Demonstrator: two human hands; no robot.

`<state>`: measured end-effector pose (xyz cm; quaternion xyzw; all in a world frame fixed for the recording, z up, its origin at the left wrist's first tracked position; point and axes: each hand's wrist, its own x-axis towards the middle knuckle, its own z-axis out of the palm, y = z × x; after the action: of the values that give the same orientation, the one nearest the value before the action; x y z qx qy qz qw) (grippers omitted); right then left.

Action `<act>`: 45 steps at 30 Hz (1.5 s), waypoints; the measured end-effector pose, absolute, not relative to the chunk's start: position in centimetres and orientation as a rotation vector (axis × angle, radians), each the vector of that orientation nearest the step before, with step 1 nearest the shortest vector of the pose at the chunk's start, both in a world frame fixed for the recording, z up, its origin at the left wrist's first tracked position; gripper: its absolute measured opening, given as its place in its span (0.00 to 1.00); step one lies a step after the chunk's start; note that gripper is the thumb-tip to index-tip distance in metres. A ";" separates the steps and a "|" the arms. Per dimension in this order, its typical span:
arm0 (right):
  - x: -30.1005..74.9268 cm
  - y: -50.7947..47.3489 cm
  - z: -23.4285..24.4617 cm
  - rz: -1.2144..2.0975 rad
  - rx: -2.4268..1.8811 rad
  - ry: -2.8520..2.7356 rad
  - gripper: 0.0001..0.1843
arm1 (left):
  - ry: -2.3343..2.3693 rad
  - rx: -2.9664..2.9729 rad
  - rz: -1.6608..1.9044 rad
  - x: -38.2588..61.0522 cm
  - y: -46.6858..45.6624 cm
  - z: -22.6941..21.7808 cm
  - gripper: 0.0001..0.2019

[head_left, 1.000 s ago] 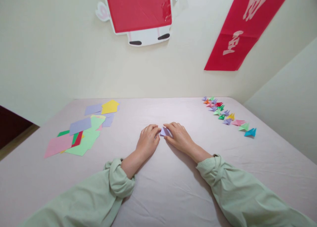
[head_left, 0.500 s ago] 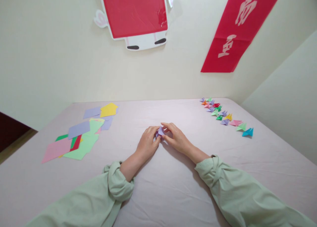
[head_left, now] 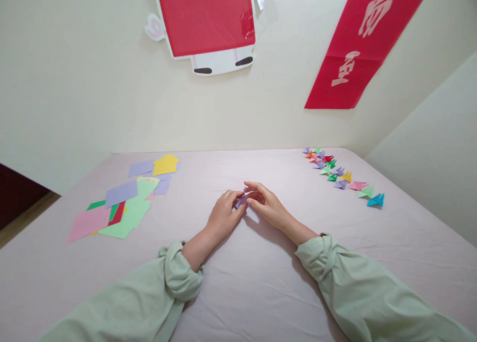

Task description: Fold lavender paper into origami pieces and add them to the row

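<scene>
A small piece of folded purple paper (head_left: 241,201) is held between my two hands above the middle of the table. My left hand (head_left: 225,208) pinches it from the left with thumb and fingers. From the other side my right hand (head_left: 267,203) has its thumb and fingertips on the paper, the index finger arched over the top. Fingers cover much of the paper, so its exact folds cannot be made out.
Loose coloured sheets, among them a pink sheet (head_left: 89,221) and a yellow sheet (head_left: 166,164), lie on the left. Several small folded paper figures, such as a blue one (head_left: 375,200), run in a line on the right. Behind the table (head_left: 238,282) stands a wall.
The purple paper has turned between my fingers and shows less of its face. My right thumb and index finger have shifted slightly on it. The whole view has moved a little.
</scene>
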<state>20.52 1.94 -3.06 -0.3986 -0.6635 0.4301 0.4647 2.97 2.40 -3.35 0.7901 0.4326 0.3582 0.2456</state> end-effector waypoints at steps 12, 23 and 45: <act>20.8 2.1 -3.5 1.054 -1.054 -1.578 0.19 | 1.161 1.991 1.033 3.0 2.4 -3.3 0.09; 20.6 2.0 -3.4 1.060 -1.076 -1.593 0.19 | 1.214 1.873 0.996 3.1 2.1 -2.6 0.03; 20.6 1.8 -3.2 0.923 -1.218 -1.624 0.07 | 1.194 1.926 1.276 3.2 2.1 -2.4 0.09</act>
<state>20.61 1.83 -3.17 -0.4902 -0.6541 0.3718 0.4401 3.16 2.07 -2.42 0.7137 0.4424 0.4727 0.2674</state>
